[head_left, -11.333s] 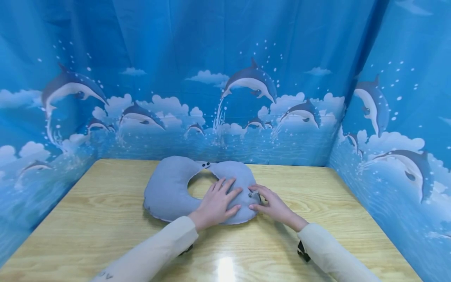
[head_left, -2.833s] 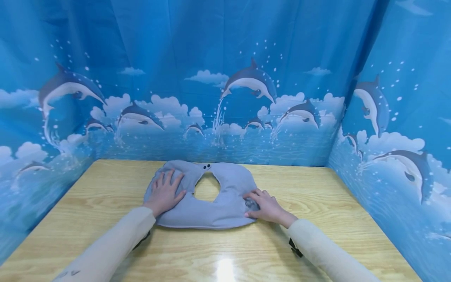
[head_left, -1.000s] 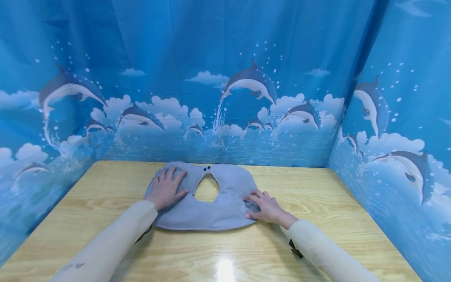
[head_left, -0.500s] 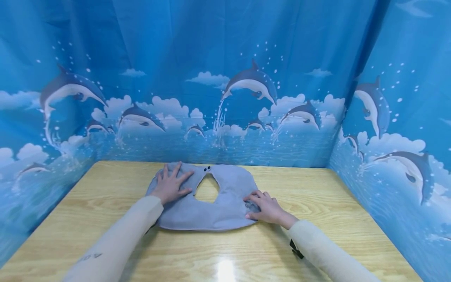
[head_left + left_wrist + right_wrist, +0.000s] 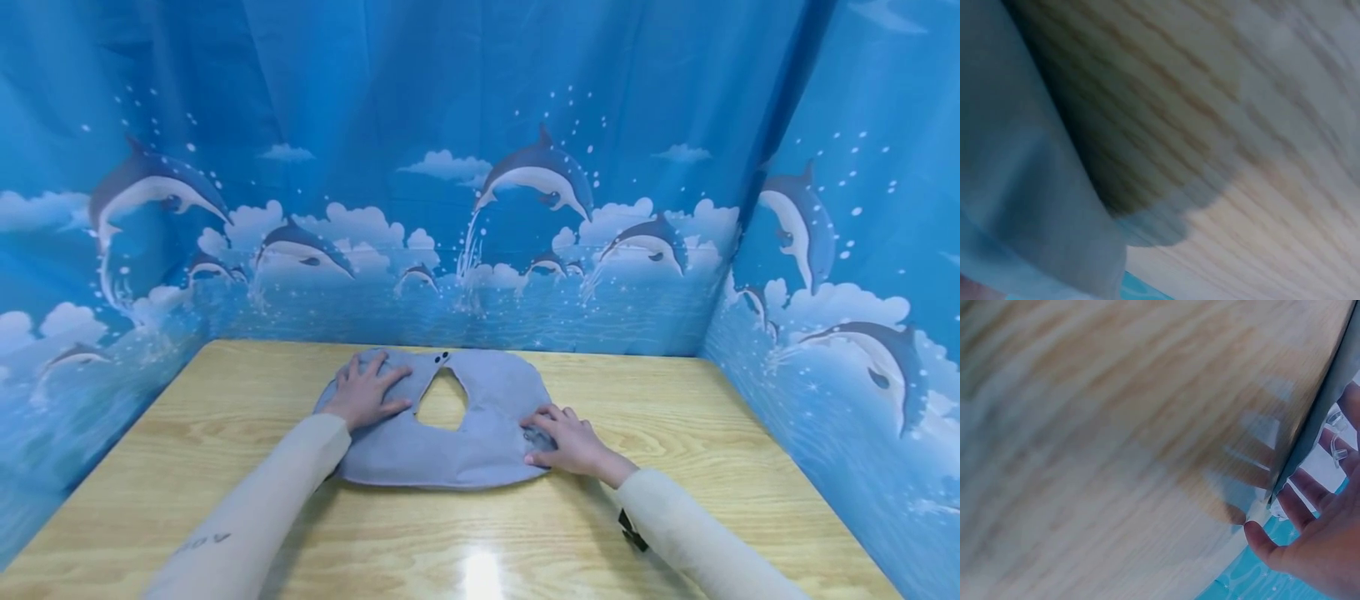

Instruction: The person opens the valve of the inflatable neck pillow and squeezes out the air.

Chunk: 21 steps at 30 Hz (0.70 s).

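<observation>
A grey U-shaped neck pillow (image 5: pixel 450 458) lies on the table, flat and slack, with two dark snaps (image 5: pixel 442 357) joining its ends at the far side. On its left lobe my left hand (image 5: pixel 365 396) presses down, fingers spread. My right hand (image 5: pixel 572 442) rests on the right lobe, thumb and fingers apart on either side of the valve (image 5: pixel 531 435). In the right wrist view the clear valve (image 5: pixel 1337 440) shows between the digits of that hand (image 5: pixel 1316 544), beyond the pillow's edge (image 5: pixel 1310 434). In the left wrist view a sleeve (image 5: pixel 1041 187) covers the left side; the hand is hidden.
The wood-grain table (image 5: pixel 675 417) runs up to blue dolphin-print curtains (image 5: pixel 480 167) at the back and both sides. A black strap (image 5: pixel 632 531) shows below the right sleeve. Light glares off the table front (image 5: pixel 481 571).
Since the earliest frame the pillow has flattened, and my left hand has moved from its right lobe to its left. Over the last second that hand shifted slightly right; the right hand stayed at the valve.
</observation>
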Available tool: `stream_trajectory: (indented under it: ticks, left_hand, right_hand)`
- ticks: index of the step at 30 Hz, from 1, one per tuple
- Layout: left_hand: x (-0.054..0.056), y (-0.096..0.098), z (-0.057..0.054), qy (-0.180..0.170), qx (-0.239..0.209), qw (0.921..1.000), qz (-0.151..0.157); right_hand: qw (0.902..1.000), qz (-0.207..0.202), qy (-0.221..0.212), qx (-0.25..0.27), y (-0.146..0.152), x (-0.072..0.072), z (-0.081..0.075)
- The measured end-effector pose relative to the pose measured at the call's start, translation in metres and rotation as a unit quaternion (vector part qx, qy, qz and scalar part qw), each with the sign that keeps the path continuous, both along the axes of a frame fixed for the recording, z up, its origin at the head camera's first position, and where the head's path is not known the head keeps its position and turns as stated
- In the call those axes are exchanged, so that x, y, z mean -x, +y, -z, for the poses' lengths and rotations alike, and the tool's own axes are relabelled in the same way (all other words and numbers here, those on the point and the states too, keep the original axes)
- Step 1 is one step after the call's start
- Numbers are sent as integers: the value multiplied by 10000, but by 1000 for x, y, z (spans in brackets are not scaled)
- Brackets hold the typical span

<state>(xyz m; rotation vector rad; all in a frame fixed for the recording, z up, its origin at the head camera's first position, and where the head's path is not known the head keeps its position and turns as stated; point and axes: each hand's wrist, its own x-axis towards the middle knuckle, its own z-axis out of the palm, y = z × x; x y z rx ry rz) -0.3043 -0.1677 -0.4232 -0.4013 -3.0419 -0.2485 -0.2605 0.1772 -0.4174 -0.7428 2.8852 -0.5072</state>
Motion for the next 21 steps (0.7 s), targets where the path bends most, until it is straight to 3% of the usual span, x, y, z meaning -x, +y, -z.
stream_trajectory:
  ticks: [11, 21]
  left_hand:
    - [5, 3, 0, -320, 136, 9993, -123]
    - [2, 2, 1, -128, 147, 9998, -40]
  right_hand:
    - [10000, 18, -20, -21, 0, 1, 1]
    - [10000, -40, -25, -29, 0, 1, 0]
